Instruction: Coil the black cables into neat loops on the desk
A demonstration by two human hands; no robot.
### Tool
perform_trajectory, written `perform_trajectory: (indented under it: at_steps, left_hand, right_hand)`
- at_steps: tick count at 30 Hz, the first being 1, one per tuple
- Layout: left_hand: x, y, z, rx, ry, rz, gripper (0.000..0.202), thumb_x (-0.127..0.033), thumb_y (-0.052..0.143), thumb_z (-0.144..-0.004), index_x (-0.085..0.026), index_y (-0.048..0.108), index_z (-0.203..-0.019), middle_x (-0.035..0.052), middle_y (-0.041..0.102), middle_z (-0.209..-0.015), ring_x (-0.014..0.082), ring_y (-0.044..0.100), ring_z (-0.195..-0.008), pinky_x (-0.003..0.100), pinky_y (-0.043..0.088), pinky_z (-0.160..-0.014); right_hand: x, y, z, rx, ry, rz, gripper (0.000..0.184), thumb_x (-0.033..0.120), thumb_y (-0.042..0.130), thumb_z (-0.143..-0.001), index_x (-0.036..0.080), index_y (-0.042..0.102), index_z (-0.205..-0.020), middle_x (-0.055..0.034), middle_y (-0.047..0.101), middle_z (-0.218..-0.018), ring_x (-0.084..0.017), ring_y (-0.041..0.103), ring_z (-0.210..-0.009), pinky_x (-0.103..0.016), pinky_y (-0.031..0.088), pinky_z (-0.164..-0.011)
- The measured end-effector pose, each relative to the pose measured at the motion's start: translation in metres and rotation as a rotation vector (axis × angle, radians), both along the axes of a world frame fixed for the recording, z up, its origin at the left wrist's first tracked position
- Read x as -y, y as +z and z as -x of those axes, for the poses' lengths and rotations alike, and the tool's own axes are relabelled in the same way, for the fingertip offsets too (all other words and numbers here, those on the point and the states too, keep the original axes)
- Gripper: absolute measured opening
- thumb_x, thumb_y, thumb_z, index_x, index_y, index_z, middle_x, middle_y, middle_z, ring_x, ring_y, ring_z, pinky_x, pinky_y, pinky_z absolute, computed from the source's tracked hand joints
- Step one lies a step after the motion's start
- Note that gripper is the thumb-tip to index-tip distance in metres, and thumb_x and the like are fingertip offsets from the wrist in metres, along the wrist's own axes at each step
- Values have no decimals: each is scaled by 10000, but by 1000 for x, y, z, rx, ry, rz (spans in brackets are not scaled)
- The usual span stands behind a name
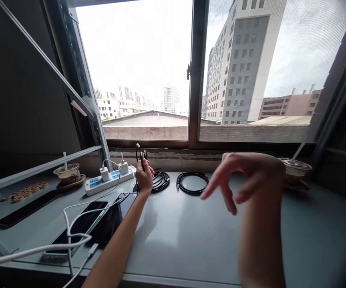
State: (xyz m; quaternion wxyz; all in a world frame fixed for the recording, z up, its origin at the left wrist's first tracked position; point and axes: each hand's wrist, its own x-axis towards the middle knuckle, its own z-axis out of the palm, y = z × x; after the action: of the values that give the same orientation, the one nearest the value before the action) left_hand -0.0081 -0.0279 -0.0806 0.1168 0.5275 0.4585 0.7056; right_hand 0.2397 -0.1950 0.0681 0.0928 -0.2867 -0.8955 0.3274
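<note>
So the left hand (pixel 144 176) has its grip pinched around a bundled black cable (pixel 143 157), held up just right of the power strip (pixel 112 183). The right hand (pixel 252 170) hangs over the table (pixel 173 244), well right of the power strip, fingers loosely spread, nothing in the grip. A messy coil (pixel 166 183) lies near the power strip's right end, with a neater ring (pixel 191 193) of cable farther right. Drinks-wise, the left cup (pixel 76 168), left of the power strip, has brownish stuff and a straw (pixel 65 159); the right cup (pixel 305 165), way right of it, looks similar.
</note>
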Motion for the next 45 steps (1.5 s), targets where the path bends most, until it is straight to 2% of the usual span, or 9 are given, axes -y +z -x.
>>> perform_trajectory:
  at_steps: [3,6,9,17,23,29,33,39,45]
  left_hand:
    - [14,12,-6,-60,-39,-27,329,-464,289,-901,-205,459,-790,-88,387,-376,89,385,-305,213,358,-424]
    - [26,21,-13,-89,-110,-41,291,-452,312,-897,-211,450,-809,-91,376,-375,89,391,-327,210,352,-432]
    - [36,24,-20,-74,-202,-61,262,-449,340,-885,-215,439,-821,-97,368,-373,87,365,-315,202,285,-375]
    - [65,42,-47,-106,-448,-85,199,-403,437,-857,-204,448,-853,-106,376,-407,68,363,-304,181,291,-329]
    - [79,102,-78,95,-624,-20,223,-405,443,-853,-191,478,-905,-105,390,-431,60,366,-279,162,280,-271]
    - [78,151,-101,205,-759,77,282,-191,481,-836,-136,460,-1111,-41,579,-564,79,559,-460,171,455,-468]
    - [71,150,-104,291,-867,160,224,-246,503,-836,-144,515,-1034,-16,611,-641,94,596,-552,182,468,-515]
    - [54,143,-91,153,-964,56,183,-222,467,-848,-141,601,-944,22,660,-774,96,625,-712,159,481,-589]
    - [38,148,-64,74,-799,-33,283,-298,397,-889,-129,579,-1023,-65,465,-427,58,416,-298,159,325,-310]
  right_hand:
    - [-7,1,23,-3,-204,26,420,451,521,-834,145,637,-1097,-62,693,-735,-130,640,-668,-198,460,-586]
    - [-16,-7,27,6,-505,44,452,486,535,-812,132,651,-1067,-78,687,-717,-151,641,-643,-225,478,-567]
    - [-19,-12,21,-29,-627,48,484,493,586,-775,143,636,-1105,-73,684,-691,-166,642,-636,-232,479,-543]
    - [7,-11,13,-89,-550,-40,526,511,614,-739,189,608,-1156,-33,684,-686,-186,642,-689,-251,464,-584]
    - [-7,-14,17,-92,-582,-218,445,505,630,-720,180,677,-1021,-46,673,-773,-180,616,-714,-238,444,-565]
    - [-38,-6,31,-308,-445,-325,368,481,564,-797,178,637,-992,-32,668,-811,-147,618,-707,-231,468,-611]
    - [-55,-6,33,-457,-456,-473,282,438,576,-803,169,648,-849,-25,656,-814,-138,610,-734,-234,473,-667]
    - [-87,-7,39,-847,-528,-443,317,481,507,-823,187,574,-920,-27,628,-839,-151,615,-766,-263,499,-659]
    - [-84,-1,47,-1178,-665,-334,280,508,473,-820,230,448,-819,41,477,-567,-131,570,-563,-244,453,-517]
